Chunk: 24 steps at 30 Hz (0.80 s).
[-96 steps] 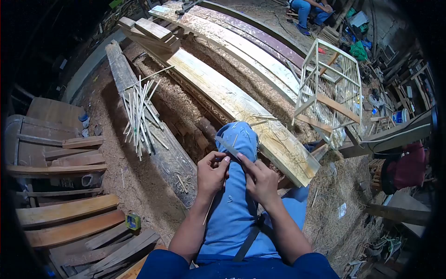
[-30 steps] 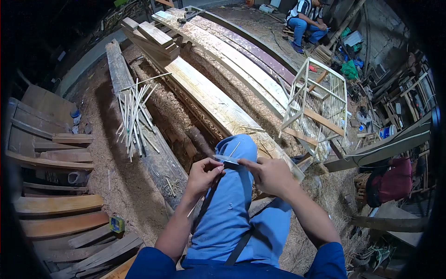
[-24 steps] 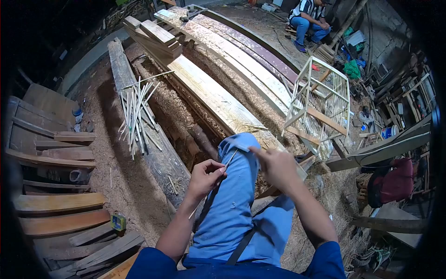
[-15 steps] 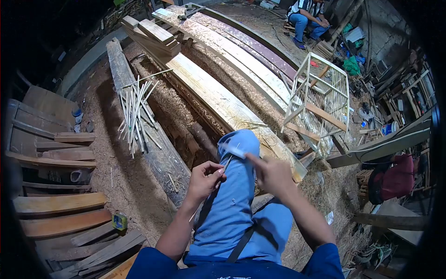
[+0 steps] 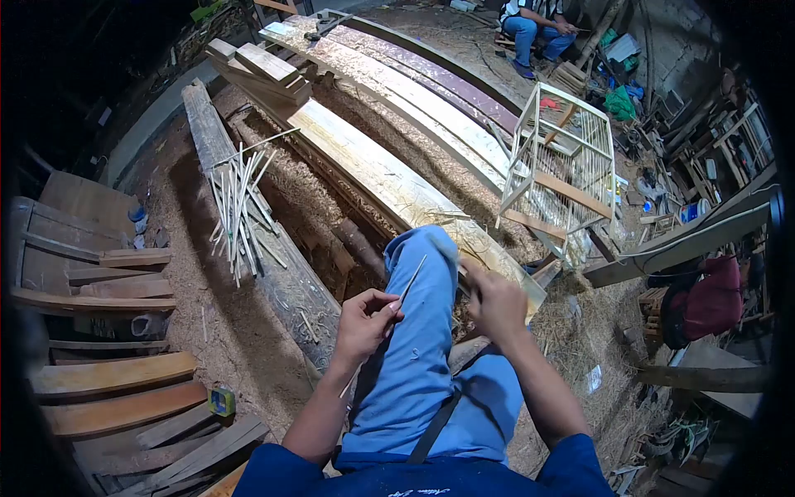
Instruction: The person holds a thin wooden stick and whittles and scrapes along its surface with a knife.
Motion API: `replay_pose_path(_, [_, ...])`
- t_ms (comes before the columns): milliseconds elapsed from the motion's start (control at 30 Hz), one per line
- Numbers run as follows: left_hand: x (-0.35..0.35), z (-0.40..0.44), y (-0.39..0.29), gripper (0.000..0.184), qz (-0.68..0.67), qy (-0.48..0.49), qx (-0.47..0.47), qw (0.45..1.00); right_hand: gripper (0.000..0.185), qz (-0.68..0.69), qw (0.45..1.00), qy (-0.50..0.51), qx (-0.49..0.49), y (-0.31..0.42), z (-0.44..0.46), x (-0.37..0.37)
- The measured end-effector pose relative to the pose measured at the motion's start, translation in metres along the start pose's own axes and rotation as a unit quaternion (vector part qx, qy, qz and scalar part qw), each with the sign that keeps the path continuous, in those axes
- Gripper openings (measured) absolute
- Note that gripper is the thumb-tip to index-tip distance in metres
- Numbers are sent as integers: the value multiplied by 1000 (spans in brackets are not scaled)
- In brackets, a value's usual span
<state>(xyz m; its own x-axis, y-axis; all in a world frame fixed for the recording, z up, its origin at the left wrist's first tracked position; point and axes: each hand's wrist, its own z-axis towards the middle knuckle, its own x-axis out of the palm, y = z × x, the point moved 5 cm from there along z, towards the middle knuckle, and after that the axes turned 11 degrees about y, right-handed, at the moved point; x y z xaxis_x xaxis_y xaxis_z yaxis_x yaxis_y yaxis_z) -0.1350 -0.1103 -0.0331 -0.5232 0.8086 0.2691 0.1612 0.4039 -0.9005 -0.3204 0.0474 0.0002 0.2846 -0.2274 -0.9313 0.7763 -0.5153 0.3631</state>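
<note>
My left hand (image 5: pixel 366 325) pinches a thin bamboo stick (image 5: pixel 412 280) between thumb and fingertips. The stick slants up and away across my left knee, over the blue trousers (image 5: pixel 410 348), and its lower end comes out below the wrist. To the right of the knee, my right hand (image 5: pixel 498 305) is closed around what looks like a knife; its blade is blurred and mostly hidden now. The two hands are apart, with the knee between them. A pile of similar thin sticks (image 5: pixel 240 211) lies on a weathered plank (image 5: pixel 286 261) at the left front.
Long planks (image 5: pixel 364 166) strewn with shavings stretch ahead. A slatted wooden cage frame (image 5: pixel 570 178) stands at the right front. Curved boards (image 5: pixel 116 373) and a yellow tape measure (image 5: pixel 221 402) lie at left. Another person (image 5: pixel 534 37) sits at the far right. Shavings cover the ground.
My right hand has drawn back from the stick to the right side of the knee. The pale blade seen over the stick has left it. My left hand keeps its pinch.
</note>
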Motion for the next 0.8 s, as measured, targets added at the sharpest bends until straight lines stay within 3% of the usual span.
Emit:
replay_pose_path(100, [7, -5, -8, 15, -8, 6, 0, 1000, 57, 45, 998, -25, -33, 1, -9, 0])
replay_pose_path(233, [14, -3, -8, 15, 4, 12, -8, 1000, 60, 94, 989, 26, -113, 43, -38, -6])
replay_pose_path(400, [19, -1, -2, 15, -11, 15, -11, 1000, 58, 95, 992, 43, -74, 28, -41, 22])
replay_pose_path(467, [19, -4, 2, 15, -19, 19, -12, 1000, 57, 100, 994, -35, -12, -1, -32, 25])
replay_pose_path(567, [19, -8, -1, 15, -12, 2, -6, 1000, 57, 106, 992, -63, 20, -11, -27, 15])
replay_pose_path(700, [22, -10, -4, 14, -24, -9, -15, 1000, 58, 150, 987, -8, -53, 19, -36, 15])
replay_pose_path(800, [23, -4, -3, 13, 23, 14, -26, 999, 57, 206, 976, -37, -54, 30, -43, 33])
